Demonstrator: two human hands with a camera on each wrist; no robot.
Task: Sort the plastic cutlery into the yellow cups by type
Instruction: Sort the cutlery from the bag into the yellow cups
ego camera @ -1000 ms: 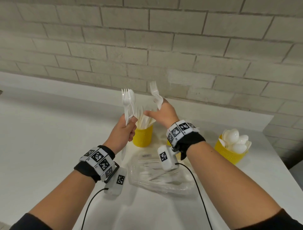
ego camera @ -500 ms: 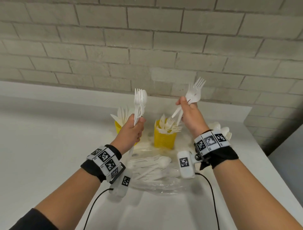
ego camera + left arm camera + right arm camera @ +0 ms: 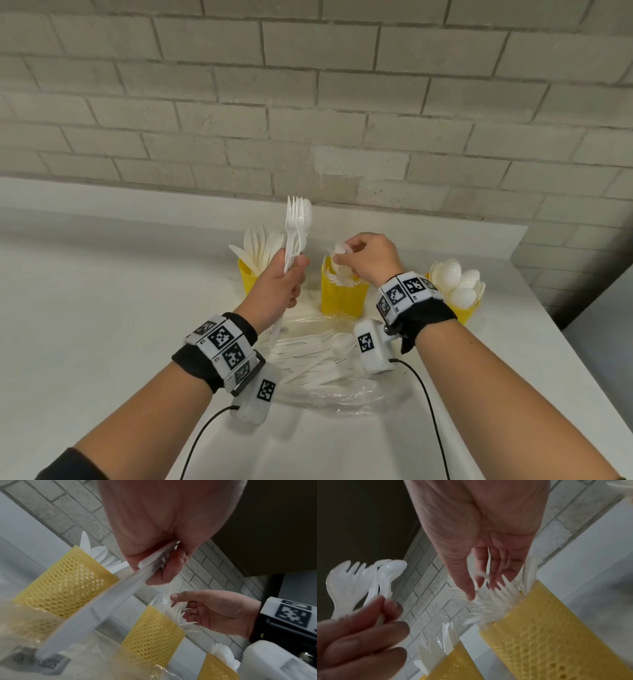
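Left hand (image 3: 281,284): I grip a bundle of forks and a spoon (image 3: 297,226), handles down, upright.
Right hand (image 3: 368,260): fingers (image 3: 471,588) loose over the fork cup (image 3: 342,294), touching tines, gripping nothing I can see.
Key relation: bundle stands just left of my right hand; spoon cup (image 3: 462,310) lies farther right.

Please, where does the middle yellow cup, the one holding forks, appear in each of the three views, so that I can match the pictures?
Head: the middle yellow cup stands centre, right of the left hand, under the right hand.
Left wrist: the cup is lower centre, left of the right hand.
Right wrist: the cup fills the lower right, under the fingers.
Shared landmark: the fork tines fanning over its rim.
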